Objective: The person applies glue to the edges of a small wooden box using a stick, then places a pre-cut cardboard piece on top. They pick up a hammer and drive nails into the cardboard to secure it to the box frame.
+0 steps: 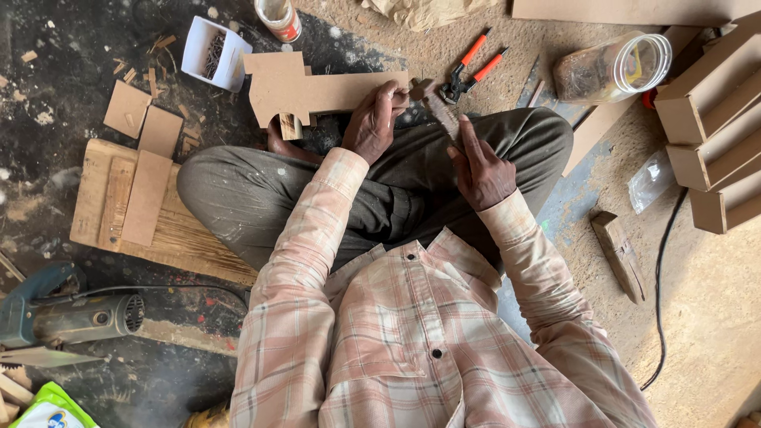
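Observation:
I sit cross-legged on the floor. My left hand (369, 123) grips the right end of a flat brown fibreboard cut-out (305, 89), which has a stepped outline and rests on edge in front of my knees. My right hand (479, 168) holds the handle of a small hammer (437, 107). The hammer's head lies close to the end of the cut-out, beside my left fingers. Between the two hands is a gap of about a hand's width.
Near the cut-out stand a white tub of nails (214, 51) and a can (279, 17). Orange-handled pliers (472, 67) and a clear jar (614, 67) lie ahead. Fibreboard boxes (713, 127) stack at right; wooden board (119, 206) with panels, power tool (71, 317) at left.

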The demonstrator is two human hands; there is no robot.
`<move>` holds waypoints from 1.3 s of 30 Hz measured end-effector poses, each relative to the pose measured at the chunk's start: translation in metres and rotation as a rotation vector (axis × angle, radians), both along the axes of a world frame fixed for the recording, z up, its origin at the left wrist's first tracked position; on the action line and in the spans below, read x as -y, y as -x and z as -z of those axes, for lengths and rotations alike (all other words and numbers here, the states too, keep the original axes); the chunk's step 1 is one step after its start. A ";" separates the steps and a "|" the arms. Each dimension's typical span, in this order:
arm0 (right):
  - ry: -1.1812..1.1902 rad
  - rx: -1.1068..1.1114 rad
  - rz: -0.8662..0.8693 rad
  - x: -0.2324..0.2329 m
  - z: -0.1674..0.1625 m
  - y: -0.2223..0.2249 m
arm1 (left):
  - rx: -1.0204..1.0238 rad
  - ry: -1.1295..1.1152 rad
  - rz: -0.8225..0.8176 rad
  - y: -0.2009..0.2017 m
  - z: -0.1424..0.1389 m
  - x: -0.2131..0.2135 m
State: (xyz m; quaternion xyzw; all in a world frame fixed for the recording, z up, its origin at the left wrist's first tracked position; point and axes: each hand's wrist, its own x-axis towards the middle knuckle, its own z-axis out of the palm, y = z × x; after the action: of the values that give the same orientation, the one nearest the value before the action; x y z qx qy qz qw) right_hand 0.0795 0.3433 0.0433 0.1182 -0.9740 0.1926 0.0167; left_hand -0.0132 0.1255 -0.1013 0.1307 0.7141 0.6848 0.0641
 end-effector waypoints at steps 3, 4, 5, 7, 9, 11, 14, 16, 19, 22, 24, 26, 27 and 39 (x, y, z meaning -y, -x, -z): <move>0.067 -0.082 0.015 -0.001 0.000 -0.001 | -0.115 0.112 -0.018 -0.004 0.002 -0.001; 0.024 -0.053 0.000 -0.001 0.001 0.000 | -0.283 0.268 -0.032 -0.004 0.001 -0.001; -0.018 -0.018 -0.011 -0.001 0.002 0.001 | -0.093 0.114 -0.043 -0.004 -0.001 -0.002; -0.052 -0.043 -0.007 -0.001 0.003 0.000 | 0.276 -0.199 -0.052 -0.003 -0.001 -0.002; -0.024 -0.150 -0.009 -0.001 0.005 0.000 | 0.010 -0.022 -0.023 0.002 -0.002 -0.002; 0.004 -0.078 -0.011 0.000 0.006 -0.003 | -0.199 0.186 -0.017 -0.002 -0.005 0.001; -0.050 -0.018 0.003 0.000 0.007 -0.001 | -0.356 0.378 -0.025 -0.005 -0.009 0.005; -0.044 -0.043 0.023 -0.001 0.008 0.001 | -0.194 0.295 -0.006 -0.004 -0.010 0.005; 0.048 -0.075 0.043 -0.001 0.006 -0.002 | -0.528 0.444 -0.119 -0.003 -0.009 0.005; 0.077 -0.075 0.062 -0.002 0.004 -0.006 | -0.670 0.724 -0.157 -0.003 -0.004 0.004; 0.115 -0.130 0.049 -0.002 0.003 -0.007 | -0.694 0.683 -0.147 -0.003 0.000 0.005; 0.174 -0.174 0.015 -0.001 0.003 -0.007 | -0.691 0.669 -0.133 -0.005 0.002 0.007; 0.207 -0.202 -0.005 0.001 0.005 -0.005 | -0.692 0.676 -0.131 -0.005 0.003 0.007; 0.123 -0.021 0.019 0.005 0.008 0.000 | -0.677 0.658 -0.128 -0.006 -0.014 0.009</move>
State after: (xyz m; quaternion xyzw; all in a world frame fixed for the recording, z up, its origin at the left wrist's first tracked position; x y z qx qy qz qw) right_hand 0.0795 0.3381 0.0355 0.1098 -0.9611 0.2508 0.0359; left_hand -0.0067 0.1165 -0.0874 0.2749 0.8803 0.3439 -0.1766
